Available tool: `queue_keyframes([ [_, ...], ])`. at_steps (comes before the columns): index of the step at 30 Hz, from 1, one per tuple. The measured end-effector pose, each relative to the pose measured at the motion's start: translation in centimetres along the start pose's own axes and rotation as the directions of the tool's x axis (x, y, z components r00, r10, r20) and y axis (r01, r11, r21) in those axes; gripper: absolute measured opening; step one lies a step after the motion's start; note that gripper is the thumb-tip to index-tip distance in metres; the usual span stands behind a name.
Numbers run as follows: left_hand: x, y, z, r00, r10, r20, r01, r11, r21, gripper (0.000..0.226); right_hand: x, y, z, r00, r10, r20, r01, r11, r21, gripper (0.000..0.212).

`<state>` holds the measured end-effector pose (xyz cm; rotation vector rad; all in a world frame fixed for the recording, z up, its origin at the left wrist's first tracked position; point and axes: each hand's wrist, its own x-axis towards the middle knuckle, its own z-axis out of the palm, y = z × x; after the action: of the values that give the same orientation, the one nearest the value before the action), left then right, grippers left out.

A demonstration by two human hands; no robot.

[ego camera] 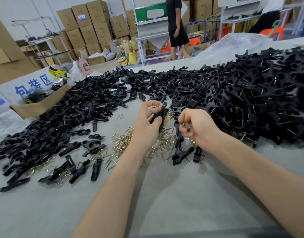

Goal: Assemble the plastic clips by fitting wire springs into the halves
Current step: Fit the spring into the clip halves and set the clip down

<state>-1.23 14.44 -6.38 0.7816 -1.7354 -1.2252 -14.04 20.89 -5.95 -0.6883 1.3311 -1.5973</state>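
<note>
My left hand (147, 123) grips black plastic clip halves (159, 115) upright above the table. My right hand (197, 127) is beside it, its fingers curled and pinching a wire spring (185, 125). Loose brass-coloured wire springs (123, 143) lie scattered on the grey table under both hands. A wide heap of loose black clip halves (65, 117) covers the left and back. A taller heap of assembled clips (251, 97) with springs showing rises on the right. Several clips (181, 154) lie just below my right hand.
A cardboard box (39, 104) holding dark parts sits at the left table edge by a blue-lettered sign. A clear plastic bag (233, 43) lies behind the right heap. A person in black (177, 26) stands beyond the table near shelves and stacked cartons (89, 28).
</note>
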Motion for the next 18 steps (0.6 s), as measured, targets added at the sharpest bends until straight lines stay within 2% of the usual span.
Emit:
queue_keyframes([
  [4, -0.4, 0.23, 0.43, 0.999, 0.041, 0.023, -0.042, 0.998, 0.04, 0.032, 0.21, 0.2, 0.1, 0.991, -0.092, 0.095, 0.095, 0.995, -0.034, 0.008],
  [7, -0.37, 0.31, 0.41, 0.998, 0.06, 0.017, -0.061, 0.997, 0.046, 0.028, 0.27, 0.65, 0.19, 0.983, -0.139, 0.116, 0.147, 0.987, -0.07, 0.015],
  [12, -0.53, 0.21, 0.84, 0.995, 0.097, 0.038, -0.1, 0.991, 0.087, 0.03, 0.29, 0.82, 0.16, 0.966, -0.257, 0.016, 0.256, 0.952, -0.166, 0.005],
  [14, -0.53, 0.2, 0.8, 0.993, 0.108, 0.047, -0.113, 0.985, 0.129, 0.03, 0.37, 0.65, 0.08, 0.965, -0.263, -0.007, 0.26, 0.955, -0.145, 0.002],
  [18, -0.49, 0.08, 0.88, 0.997, 0.08, 0.02, -0.082, 0.995, 0.057, 0.028, 0.65, 0.67, -0.11, 0.984, -0.177, -0.029, 0.174, 0.982, -0.075, 0.014],
])
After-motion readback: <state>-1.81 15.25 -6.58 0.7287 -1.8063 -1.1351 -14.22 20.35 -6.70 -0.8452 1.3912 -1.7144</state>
